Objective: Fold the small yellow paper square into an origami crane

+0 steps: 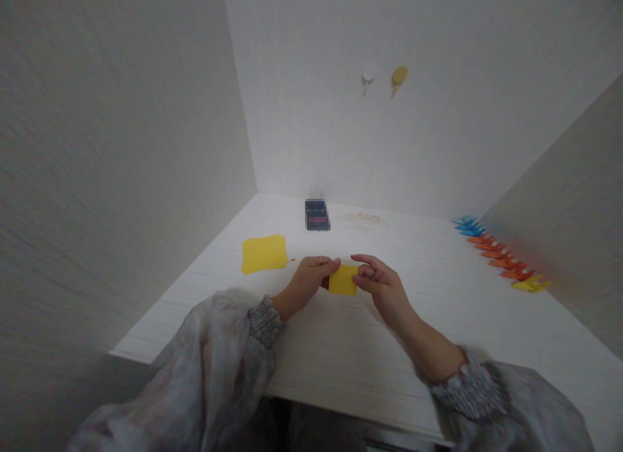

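Observation:
A small folded yellow paper (342, 280) is held between both hands just above the white table (341, 348). My left hand (309, 282) pinches its left edge, fingers closed, a ring on one finger. My right hand (377, 282) pinches the right edge with thumb and fingers. A stack of flat yellow paper sheets (264, 253) lies on the table to the left of my left hand.
A row of folded paper figures runs along the right wall: blue ones (468, 227) at the back, orange ones (501, 256), a yellow one (533, 284) nearest. A dark blurred object (317, 215) stands at the back. Two hooks (384, 78) hang on the wall.

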A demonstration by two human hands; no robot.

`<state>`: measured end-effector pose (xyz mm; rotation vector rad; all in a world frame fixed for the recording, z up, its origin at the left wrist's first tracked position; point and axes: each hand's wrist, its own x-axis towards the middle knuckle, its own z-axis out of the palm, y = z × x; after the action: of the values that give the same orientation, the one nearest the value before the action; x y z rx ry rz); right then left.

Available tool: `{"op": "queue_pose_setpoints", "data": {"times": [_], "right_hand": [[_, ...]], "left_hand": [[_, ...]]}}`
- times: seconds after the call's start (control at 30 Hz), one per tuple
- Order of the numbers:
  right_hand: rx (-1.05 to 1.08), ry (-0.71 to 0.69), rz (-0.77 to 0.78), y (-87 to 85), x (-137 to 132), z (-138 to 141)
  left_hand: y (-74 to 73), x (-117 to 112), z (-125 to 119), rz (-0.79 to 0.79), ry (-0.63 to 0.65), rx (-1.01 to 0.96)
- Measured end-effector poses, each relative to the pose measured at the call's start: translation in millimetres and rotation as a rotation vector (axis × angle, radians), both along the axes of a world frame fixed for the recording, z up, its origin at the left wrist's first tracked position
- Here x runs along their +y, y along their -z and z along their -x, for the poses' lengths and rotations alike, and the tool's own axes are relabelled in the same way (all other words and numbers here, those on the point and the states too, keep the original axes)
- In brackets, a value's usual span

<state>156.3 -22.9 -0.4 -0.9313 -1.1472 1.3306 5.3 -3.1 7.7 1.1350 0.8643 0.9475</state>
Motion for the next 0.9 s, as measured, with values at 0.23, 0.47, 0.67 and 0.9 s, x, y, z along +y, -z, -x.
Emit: {"op": "queue_pose_setpoints", "data": {"times": [0.23, 0.47, 0.67, 0.9], "right_hand": [[-0.003, 0.036, -0.005, -0.8, -0.7, -0.4], [-0.061, 0.014, -0.045, 0.1, -0.8, 4.2], [-0.094, -0.082, -0.071, 3.6, -0.9, 5.9], [-0.003, -0.099, -0.054, -3.8, -3.5, 5.6]], "left_hand": [[6.5, 4.4, 0.1, -0.068, -0.018, 0.079], [14.8, 5.0, -1.2, -0.208, -0.014, 0.249], [19.4, 3.9, -1.8, -0.233, 0.039, 0.313], [12.1, 2.1, -2.4, -0.14, 0.038, 0.199]]}}
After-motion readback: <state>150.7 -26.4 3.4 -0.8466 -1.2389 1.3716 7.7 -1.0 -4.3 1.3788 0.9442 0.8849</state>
